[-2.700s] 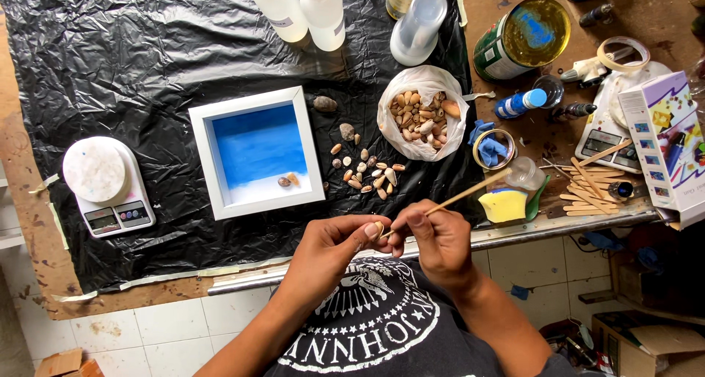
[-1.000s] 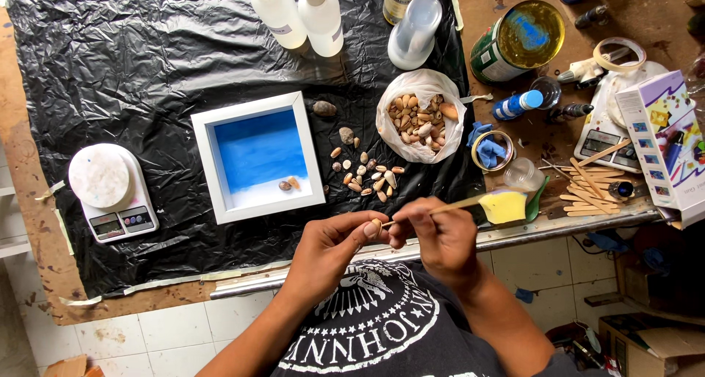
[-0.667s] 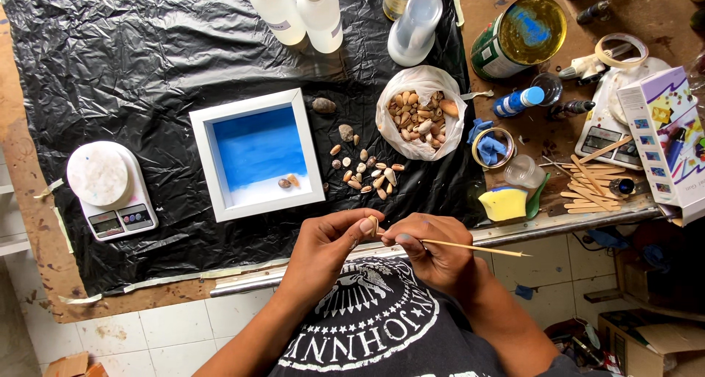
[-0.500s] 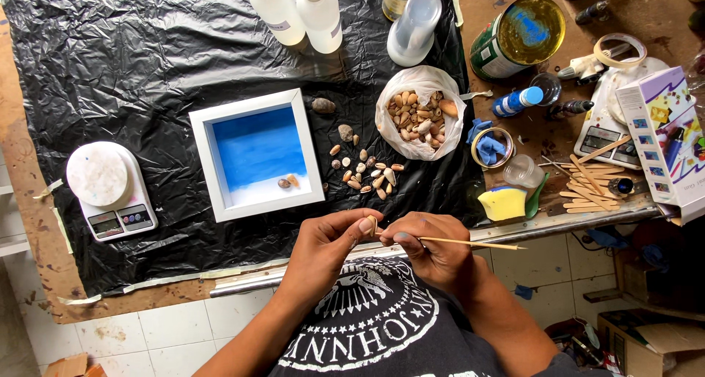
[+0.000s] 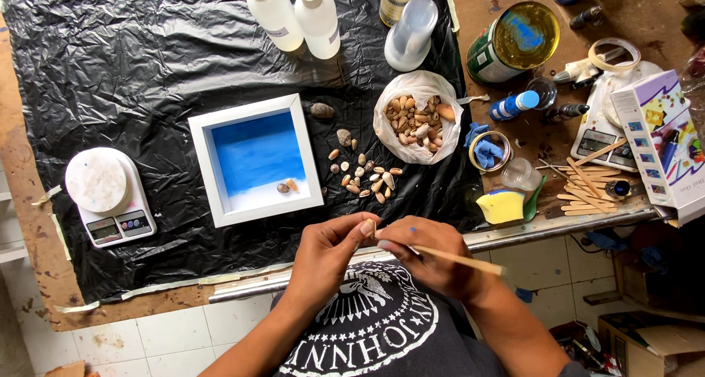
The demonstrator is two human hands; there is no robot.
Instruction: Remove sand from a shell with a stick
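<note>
My left hand [image 5: 330, 252] pinches a small shell between thumb and fingertips just in front of my chest. My right hand [image 5: 426, 256] holds a thin wooden stick [image 5: 463, 260] whose near end touches that shell; the stick's far end points right. On the black plastic sheet [image 5: 147, 68] ahead sits a white square frame [image 5: 253, 160] with a blue and white inside and two shells in its lower part. Loose shells [image 5: 363, 175] lie to the right of the frame, next to an open plastic bag of shells [image 5: 417, 116].
A white kitchen scale [image 5: 109, 197] stands at the left. Two white bottles [image 5: 294, 13] and a clear cup [image 5: 411, 31] stand at the back. At the right are an open tin [image 5: 514, 39], wooden sticks [image 5: 584, 186], a yellow sponge [image 5: 501, 206], tape [image 5: 613, 54] and a cardboard box [image 5: 661, 142].
My right hand drew the stick back from the sponge area toward my chest and turned it so its far end points right. Both hands stayed together at the table's edge.
</note>
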